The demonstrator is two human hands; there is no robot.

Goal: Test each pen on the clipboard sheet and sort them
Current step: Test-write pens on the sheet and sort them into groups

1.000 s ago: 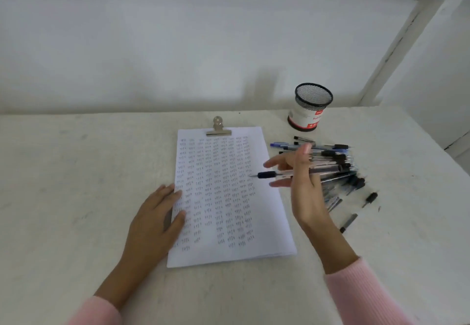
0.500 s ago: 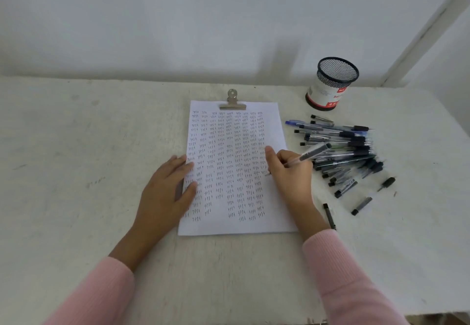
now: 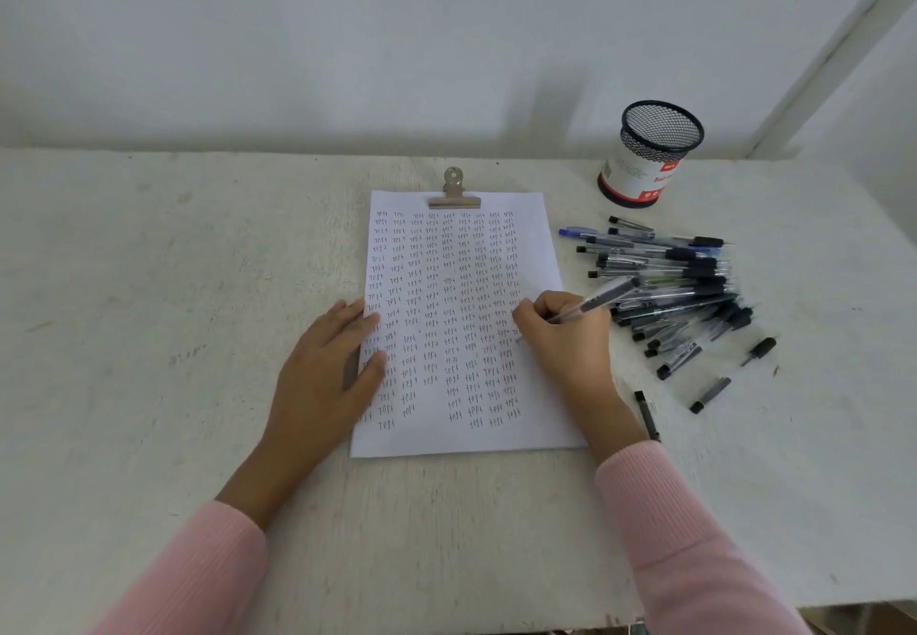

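The pen (image 3: pixel 601 299) is gripped in the curled fingers of the right hand (image 3: pixel 570 344), which is now set down on the right side of the sheet (image 3: pixel 538 237); 1 second ago it was held raised beside the pile (image 3: pixel 670 277). The tip is lowered towards the last column of written words, though contact cannot be told. The barrel is tilted up and right, over the pile. The left hand (image 3: pixel 325 369) is kept flat, fingers straight, on the sheet's left edge, as before. The sheet is held under the clip (image 3: pixel 454 191). The cup (image 3: pixel 650 153) is seen behind the pile on the table (image 3: pixel 149 287).
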